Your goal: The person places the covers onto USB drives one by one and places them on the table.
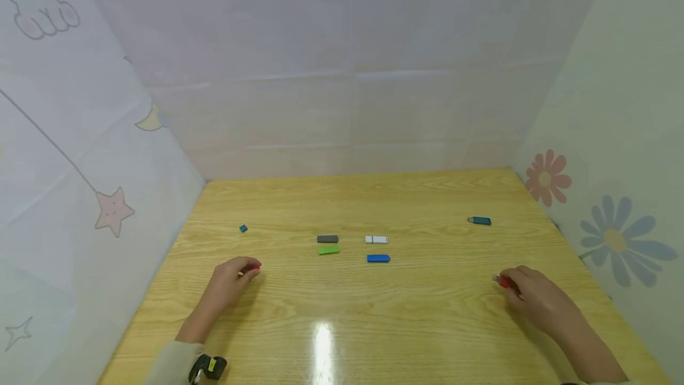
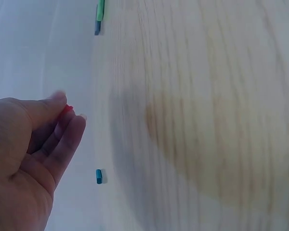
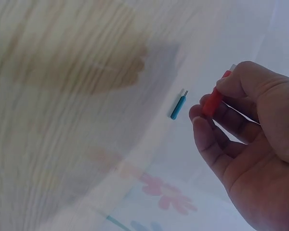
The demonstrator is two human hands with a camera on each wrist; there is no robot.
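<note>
Between thumb and fingertips my left hand [image 1: 231, 281] pinches a small red cap [image 2: 69, 109], mostly hidden by the fingers. A red USB stick [image 3: 214, 100] with its metal plug bare is held by my right hand [image 1: 537, 299], the plug pointing left in the head view. Beyond the left hand lies a small teal cap [image 1: 243, 228]. Past the right hand a teal USB stick [image 1: 479, 220] lies with its plug uncovered.
Mid-table lie a dark grey USB stick [image 1: 328, 239], a green one [image 1: 328, 250], a white one [image 1: 376, 239] and a blue one [image 1: 378, 258]. Patterned sheets [image 1: 598, 135] rise along the back and sides of the wooden table [image 1: 352, 302].
</note>
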